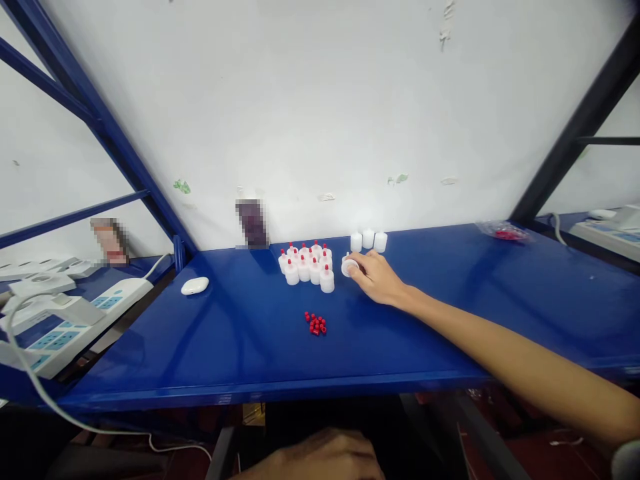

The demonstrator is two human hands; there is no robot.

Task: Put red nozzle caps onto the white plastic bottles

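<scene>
My right hand (pixel 376 275) pinches a small white plastic bottle (pixel 349 267), tilted so that its round end shows and a narrow tip points up. Just left of it stands a cluster of several white bottles (pixel 327 280) with red tips, upright and close together. In front of these lies a small pile of loose red caps (pixel 317 325). Behind my right hand, three white bottles (pixel 368 239) without red caps stand by the wall. My left hand (pixel 330 457) is low at the bottom edge, below the table, blurred, and its fingers are hard to make out.
A white earphone case (pixel 195 286) lies on the left of the blue table (pixel 225 347). A phone-like dark object (pixel 254 224) leans on the wall. A clear bag of red pieces (pixel 505 233) sits far right. White power strips (pixel 85 323) and cables are at the left.
</scene>
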